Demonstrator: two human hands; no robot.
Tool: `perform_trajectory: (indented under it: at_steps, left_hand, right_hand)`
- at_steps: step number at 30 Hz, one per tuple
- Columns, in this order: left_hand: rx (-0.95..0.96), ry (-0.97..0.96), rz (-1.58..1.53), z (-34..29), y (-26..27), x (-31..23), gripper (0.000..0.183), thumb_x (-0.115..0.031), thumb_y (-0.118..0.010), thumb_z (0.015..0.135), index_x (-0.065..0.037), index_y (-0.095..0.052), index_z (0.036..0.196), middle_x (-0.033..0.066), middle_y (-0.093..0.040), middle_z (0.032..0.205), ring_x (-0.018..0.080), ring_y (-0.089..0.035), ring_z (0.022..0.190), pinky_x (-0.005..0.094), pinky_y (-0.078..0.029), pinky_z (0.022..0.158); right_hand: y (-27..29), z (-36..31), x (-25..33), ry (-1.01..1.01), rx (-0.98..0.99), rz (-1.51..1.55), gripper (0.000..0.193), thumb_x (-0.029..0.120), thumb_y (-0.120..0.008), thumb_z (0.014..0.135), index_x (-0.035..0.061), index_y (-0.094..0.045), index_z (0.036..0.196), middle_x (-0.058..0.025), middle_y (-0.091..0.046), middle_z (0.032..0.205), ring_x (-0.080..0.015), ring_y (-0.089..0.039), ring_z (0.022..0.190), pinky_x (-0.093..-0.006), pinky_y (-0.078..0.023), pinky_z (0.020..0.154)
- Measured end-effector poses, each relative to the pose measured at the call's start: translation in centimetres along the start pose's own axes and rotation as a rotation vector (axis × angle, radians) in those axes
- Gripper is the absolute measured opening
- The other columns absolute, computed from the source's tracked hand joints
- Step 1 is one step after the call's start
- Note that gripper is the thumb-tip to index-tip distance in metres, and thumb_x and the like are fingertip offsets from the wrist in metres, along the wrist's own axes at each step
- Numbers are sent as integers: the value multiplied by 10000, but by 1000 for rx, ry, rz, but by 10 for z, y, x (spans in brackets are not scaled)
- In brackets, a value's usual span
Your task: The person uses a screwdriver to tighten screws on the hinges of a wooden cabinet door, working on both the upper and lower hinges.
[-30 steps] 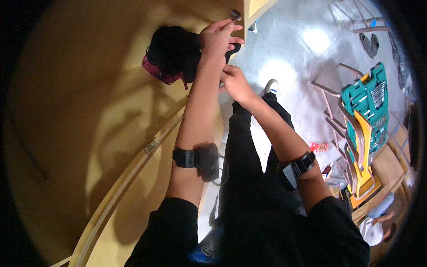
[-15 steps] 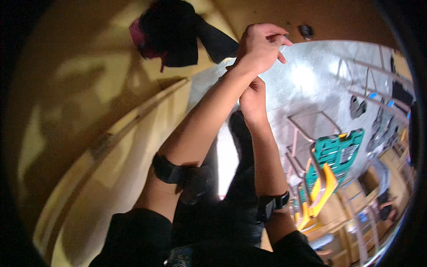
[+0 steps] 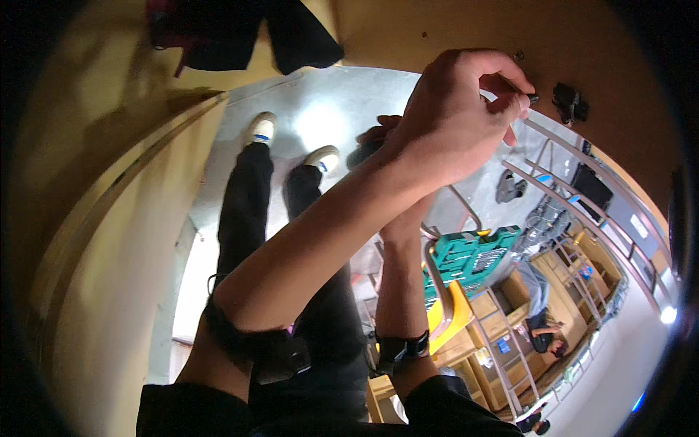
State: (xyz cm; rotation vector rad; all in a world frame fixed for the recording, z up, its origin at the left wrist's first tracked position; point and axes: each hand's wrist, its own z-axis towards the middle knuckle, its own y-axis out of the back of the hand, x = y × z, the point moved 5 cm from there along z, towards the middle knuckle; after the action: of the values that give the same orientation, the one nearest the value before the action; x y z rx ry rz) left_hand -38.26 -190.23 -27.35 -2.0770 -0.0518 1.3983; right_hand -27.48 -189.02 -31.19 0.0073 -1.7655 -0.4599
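Note:
My left hand (image 3: pixel 466 109) is raised at the upper right, its forearm crossing over my right one. Its thumb and forefinger pinch a small black piece (image 3: pixel 534 97), too small to name. Close beside these fingertips, a black fitting (image 3: pixel 569 103) sits on a brown board (image 3: pixel 451 25). Most of my right hand (image 3: pixel 380 130) is hidden behind my left wrist. Only some curled fingers show, next to a dark rounded thing (image 3: pixel 362 153) that I cannot make out. A small metal bit (image 3: pixel 518 55) sticks out of the board above my left fingers.
Black cloth (image 3: pixel 302 40) hangs at the upper left. A curved-looking wooden panel edge (image 3: pixel 145 164) runs down the left side. Below right, an open green tool case (image 3: pixel 473 255) lies near a yellow chair part (image 3: pixel 451 313). Farther off are metal bed rails (image 3: pixel 582 189) and a person (image 3: pixel 542 331).
My view has shifted and turned, bringing my shoes and more of the room into sight. My left hand has come closer to the black fitting, and its pinched piece shows more plainly.

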Motion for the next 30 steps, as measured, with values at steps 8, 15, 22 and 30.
perform_trajectory:
  at_steps: [8,15,22,30]
  left_hand:
    - [-153,-294,67,2,11,-4,74,-36,-620,795,21,-643,837,158,-657,772,224,-668,685,278,-549,606]
    - [-223,-387,157,-6,23,-7,80,-50,-610,785,8,-665,791,162,-649,712,245,-649,590,301,-533,560]
    - [-107,-306,121,-3,16,-9,101,37,-622,787,13,-660,877,106,-661,790,119,-638,680,203,-516,604]
    - [-84,-191,159,-1,3,-7,73,-49,-633,790,3,-667,830,129,-655,715,168,-643,595,256,-525,555]
  right_hand:
    - [2,1,-11,44,19,54,283,100,-488,878,-50,-506,1117,-144,-594,1015,-181,-567,898,-295,-454,767]
    - [-3,-2,-14,36,35,69,277,101,-490,876,-47,-504,1109,-147,-593,1005,-187,-567,895,-298,-454,763]
    - [-3,-5,-12,35,35,93,271,102,-492,874,-44,-503,1102,-149,-591,995,-192,-567,891,-302,-454,760]
    - [-7,-6,-8,37,45,129,264,102,-494,872,-41,-502,1094,-151,-589,984,-199,-568,887,-306,-454,756]
